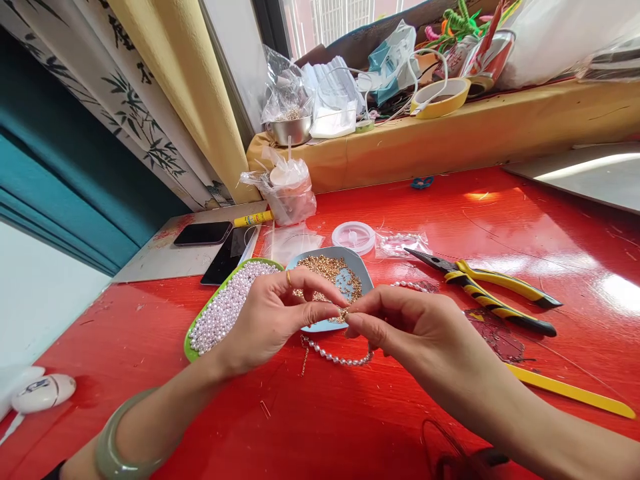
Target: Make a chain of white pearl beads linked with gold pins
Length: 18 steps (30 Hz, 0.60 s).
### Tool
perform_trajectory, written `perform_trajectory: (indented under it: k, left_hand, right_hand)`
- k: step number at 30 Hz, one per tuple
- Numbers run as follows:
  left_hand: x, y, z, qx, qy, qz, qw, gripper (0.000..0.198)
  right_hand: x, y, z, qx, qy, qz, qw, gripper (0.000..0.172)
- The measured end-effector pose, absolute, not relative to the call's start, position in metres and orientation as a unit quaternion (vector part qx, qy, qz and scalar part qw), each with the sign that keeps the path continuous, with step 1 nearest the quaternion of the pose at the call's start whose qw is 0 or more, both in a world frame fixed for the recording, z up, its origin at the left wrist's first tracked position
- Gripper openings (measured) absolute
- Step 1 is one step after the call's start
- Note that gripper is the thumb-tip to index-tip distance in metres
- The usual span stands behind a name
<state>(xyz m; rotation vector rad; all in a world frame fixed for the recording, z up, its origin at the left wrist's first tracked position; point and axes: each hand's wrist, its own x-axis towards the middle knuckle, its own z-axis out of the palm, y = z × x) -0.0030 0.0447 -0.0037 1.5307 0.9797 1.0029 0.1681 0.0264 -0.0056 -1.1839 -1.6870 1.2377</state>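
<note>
My left hand [273,317] and my right hand [405,327] meet over the red table [350,413], fingertips pinched together on a small gold piece [344,313]. A strand of pearl beads [335,357] hangs in a loop below the fingers and rests on the table. Just behind my hands sits a blue dish of gold beads [330,270]. A green tray of white pearls [225,307] lies beside my left hand. A green bangle [113,440] is on my left wrist.
Yellow-handled pliers [493,290] lie to the right, with a yellow strip [570,393] nearer me. A clear thread spool [353,237], plastic bags, two phones [215,243] and a cluttered window ledge [450,133] stand behind. A white mouse [43,392] sits at the left edge.
</note>
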Motion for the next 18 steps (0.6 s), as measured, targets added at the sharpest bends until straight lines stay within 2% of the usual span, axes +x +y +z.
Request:
perform_trajectory:
  k: [5,14,18]
  left_hand:
    - [-0.0045,0.0451,-0.0044,0.671,0.382,0.415,0.481,0.008]
    - [-0.0054,0.0459,-0.0058,0.699,0.373,0.418,0.445,0.007]
    - [-0.0051,0.0449,-0.0059,0.708,0.374,0.415,0.431,0.007]
  right_hand:
    - [0.1694,0.0260,-0.0066,-0.449,-0.656,0.485,0.365,0.014]
    - [0.1709,0.0280,-0.0073,-0.471,-0.676,0.423,0.378,0.009]
    - [0.1721,0.0280,-0.0089,-0.459,-0.686,0.428,0.369,0.012]
